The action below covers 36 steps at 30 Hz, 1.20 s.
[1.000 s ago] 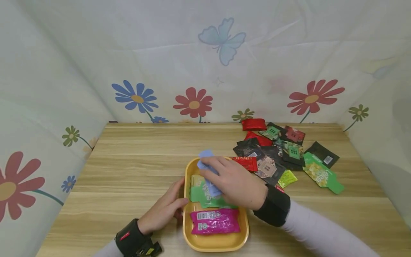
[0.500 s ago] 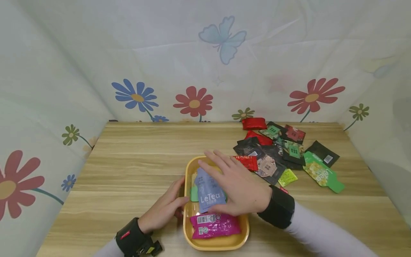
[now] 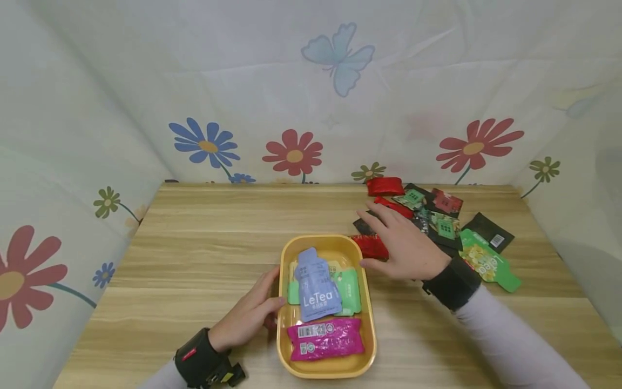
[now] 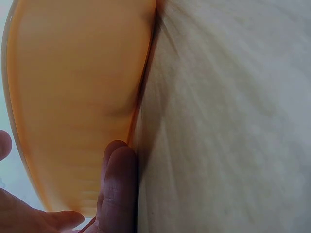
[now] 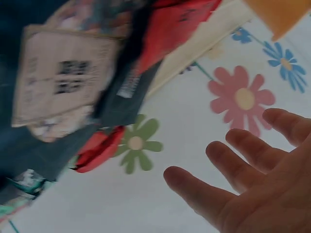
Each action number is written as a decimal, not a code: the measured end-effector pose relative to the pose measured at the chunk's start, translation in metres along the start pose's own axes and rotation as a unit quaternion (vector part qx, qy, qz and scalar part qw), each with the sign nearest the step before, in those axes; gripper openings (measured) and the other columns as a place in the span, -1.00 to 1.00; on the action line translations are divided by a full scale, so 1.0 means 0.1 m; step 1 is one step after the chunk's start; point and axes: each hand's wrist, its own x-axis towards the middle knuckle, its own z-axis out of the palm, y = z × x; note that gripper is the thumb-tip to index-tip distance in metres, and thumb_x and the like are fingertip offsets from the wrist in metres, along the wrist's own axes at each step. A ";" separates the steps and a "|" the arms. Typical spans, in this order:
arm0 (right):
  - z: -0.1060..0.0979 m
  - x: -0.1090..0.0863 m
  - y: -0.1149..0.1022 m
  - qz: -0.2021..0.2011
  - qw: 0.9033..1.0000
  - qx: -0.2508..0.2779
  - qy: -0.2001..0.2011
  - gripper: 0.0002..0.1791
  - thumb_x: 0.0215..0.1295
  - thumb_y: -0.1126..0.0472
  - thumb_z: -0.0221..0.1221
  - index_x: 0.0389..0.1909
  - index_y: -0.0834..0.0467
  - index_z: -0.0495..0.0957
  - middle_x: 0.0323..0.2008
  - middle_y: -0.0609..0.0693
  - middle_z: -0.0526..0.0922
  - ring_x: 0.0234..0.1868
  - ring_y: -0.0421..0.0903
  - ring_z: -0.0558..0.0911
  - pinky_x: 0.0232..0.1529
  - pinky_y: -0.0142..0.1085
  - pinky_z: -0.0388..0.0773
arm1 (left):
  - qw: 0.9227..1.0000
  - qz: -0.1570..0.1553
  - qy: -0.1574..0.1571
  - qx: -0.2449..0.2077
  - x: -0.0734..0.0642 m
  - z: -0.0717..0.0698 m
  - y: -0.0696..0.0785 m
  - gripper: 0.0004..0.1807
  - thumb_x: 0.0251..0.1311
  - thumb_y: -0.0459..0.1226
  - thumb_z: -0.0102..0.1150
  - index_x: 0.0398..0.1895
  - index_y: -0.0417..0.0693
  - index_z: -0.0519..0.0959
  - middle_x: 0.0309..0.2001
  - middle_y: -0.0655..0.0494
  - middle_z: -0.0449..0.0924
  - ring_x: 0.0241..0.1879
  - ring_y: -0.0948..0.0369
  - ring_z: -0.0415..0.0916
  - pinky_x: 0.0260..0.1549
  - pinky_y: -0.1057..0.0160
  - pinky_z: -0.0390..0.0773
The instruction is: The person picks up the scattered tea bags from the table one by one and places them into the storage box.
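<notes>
In the head view a yellow tray (image 3: 367,346) holds a blue LeTea sachet (image 3: 317,292), which lies over green packets (image 3: 348,294), and a magenta packet (image 3: 328,339). My left hand (image 3: 250,310) rests against the tray's left side; in the left wrist view its fingers (image 4: 119,187) touch the outer wall low down. Over the pile's left part, right of the tray, my right hand (image 3: 405,243) is held with fingers spread and nothing in them. Beneath and beside it lie a red packet (image 3: 370,246) and black sachets; the hand partly covers them.
The pile on the right also has a red packet (image 3: 385,186) at the back, a black sachet (image 3: 492,233) and a green LeTea sachet (image 3: 486,262). A flowered cloth (image 3: 243,81) stands behind the wooden table (image 3: 204,232).
My right hand laid the blue sachet in the tray, let it go, and moved right over the pile. The left hand has stayed at the tray's side.
</notes>
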 end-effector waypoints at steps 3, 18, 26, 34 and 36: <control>0.04 -0.01 0.09 0.013 1.000 0.013 -0.001 0.15 0.03 -0.50 0.16 0.56 0.05 0.15 0.51 0.10 0.15 0.44 0.11 0.24 0.31 0.16 0.34 | 1.000 0.000 0.001 -0.001 0.00 -0.01 0.00 -0.25 0.44 -0.14 -0.10 0.63 0.10 -0.07 0.43 -0.10 0.10 -0.29 0.06 0.59 -0.45 0.07 0.69; 0.14 -0.01 0.21 0.017 0.999 0.046 -0.014 0.03 0.15 -0.46 0.10 0.51 0.09 0.24 0.48 0.10 0.21 0.40 0.10 0.31 0.28 0.14 0.39 | 1.000 -0.003 0.007 0.007 0.01 -0.01 -0.01 -0.24 0.43 -0.14 -0.08 0.63 0.09 -0.08 0.44 -0.07 0.09 -0.29 0.07 0.56 -0.45 0.08 0.68; 0.28 0.01 0.28 -0.013 1.000 0.014 -0.020 0.02 0.13 -0.49 0.07 0.47 0.11 0.32 0.44 0.11 0.28 0.39 0.08 0.32 0.34 0.10 0.33 | 1.000 -0.004 0.004 0.002 0.01 0.00 0.00 -0.23 0.43 -0.12 -0.07 0.63 0.11 -0.08 0.44 -0.07 0.09 -0.29 0.07 0.57 -0.45 0.07 0.68; 0.45 0.03 0.28 -0.042 0.999 -0.006 -0.018 -0.13 0.17 -0.33 0.19 0.39 0.12 0.41 0.31 0.05 0.44 0.34 0.04 0.38 0.38 0.09 0.26 | 1.000 0.000 0.005 -0.006 0.01 0.01 -0.01 -0.22 0.42 -0.13 -0.05 0.64 0.13 -0.08 0.46 -0.05 0.07 -0.29 0.06 0.58 -0.46 0.07 0.69; 0.46 0.04 0.27 -0.041 0.999 -0.010 -0.014 -0.19 0.15 -0.25 0.26 0.36 0.11 0.46 0.24 0.01 0.49 0.29 0.01 0.42 0.36 0.06 0.30 | 1.000 0.000 0.004 -0.007 0.01 0.01 -0.01 -0.22 0.42 -0.14 -0.05 0.64 0.13 -0.09 0.47 -0.05 0.06 -0.29 0.06 0.58 -0.46 0.07 0.69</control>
